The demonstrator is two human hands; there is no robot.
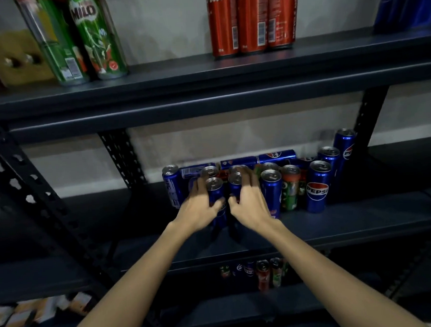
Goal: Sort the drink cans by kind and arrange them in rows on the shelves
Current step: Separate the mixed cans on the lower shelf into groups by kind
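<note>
A cluster of blue Pepsi cans [318,186] stands on the dark middle shelf [360,221], mixed with a green can [290,189] and some lying cans at the back. My left hand [199,207] grips an upright blue Pepsi can [214,188] at the front of the cluster. My right hand [248,201] grips the blue can [236,183] right beside it. On the upper shelf [181,73] stand green Milo cans [95,37], red Coca-Cola cans [251,18] and blue cans [405,4] at the far right.
Perforated black uprights [121,157] frame the shelves. A lower shelf holds several small cans [262,272], dim and partly hidden. A yellow box [12,58] sits at the upper left. Light-coloured packages [43,311] lie at the bottom left. The middle shelf's left part is bare.
</note>
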